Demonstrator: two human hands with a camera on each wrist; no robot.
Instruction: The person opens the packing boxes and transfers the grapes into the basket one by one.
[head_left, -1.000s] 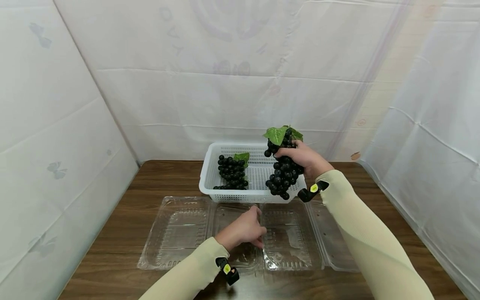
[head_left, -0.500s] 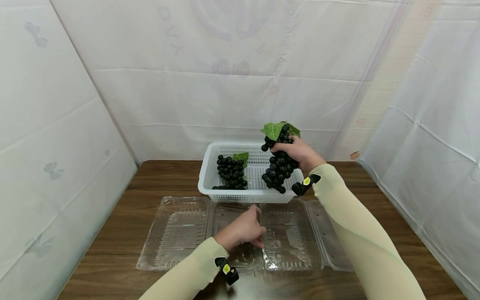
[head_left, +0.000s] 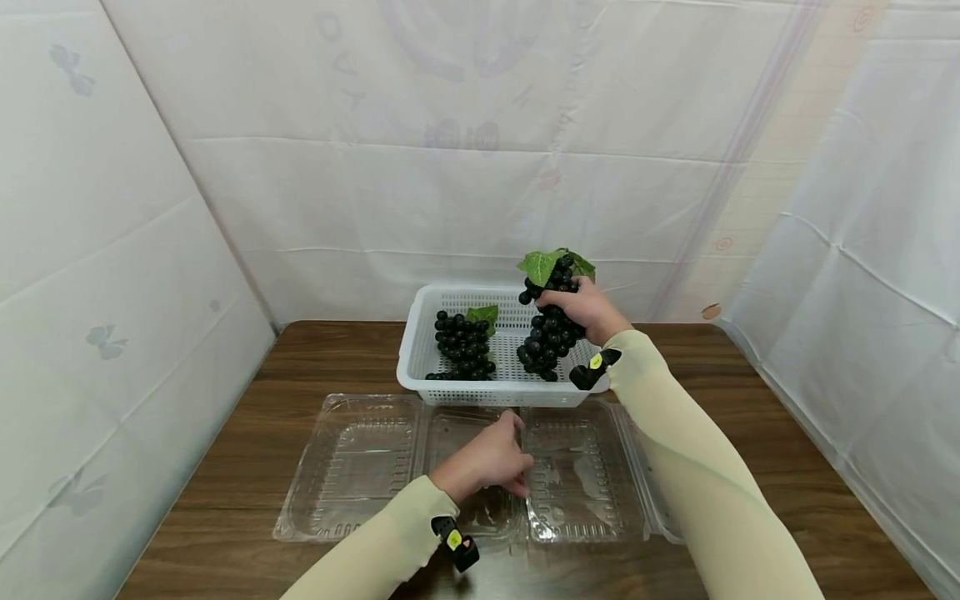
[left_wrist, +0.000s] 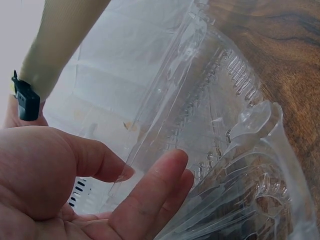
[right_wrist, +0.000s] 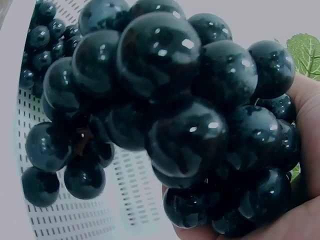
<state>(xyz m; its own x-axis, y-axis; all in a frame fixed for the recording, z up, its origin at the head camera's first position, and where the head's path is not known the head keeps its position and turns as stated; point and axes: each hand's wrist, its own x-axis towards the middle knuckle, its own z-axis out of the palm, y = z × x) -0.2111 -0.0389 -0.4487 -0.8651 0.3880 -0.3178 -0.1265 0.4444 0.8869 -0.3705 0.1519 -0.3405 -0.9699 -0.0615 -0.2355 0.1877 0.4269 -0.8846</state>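
Observation:
In the head view my right hand (head_left: 588, 310) grips a bunch of dark grapes (head_left: 547, 342) with green leaves, held over the right part of a white perforated basket (head_left: 502, 386). The right wrist view shows these grapes (right_wrist: 180, 135) close up, with the fingers and thumb around them. My left hand (head_left: 491, 457) is over the seam between two clear plastic clamshell boxes. Its thumb (left_wrist: 112, 165) and fingers (left_wrist: 155, 185) are apart and fairly straight, at the rim of the clear box (left_wrist: 165, 95). A second bunch of grapes (head_left: 462, 342) lies in the basket's left side.
The left clear box (head_left: 363, 471) and the right clear box (head_left: 577, 475) lie unfolded in front of the basket. Their lids sit to the right of each base. A wooden table (head_left: 225, 492) carries everything, with white sheets (head_left: 375, 208) hanging behind and beside it.
My right hand has moved left with the bunch of grapes, from the basket's right edge to over its interior. My left hand has stayed in place.

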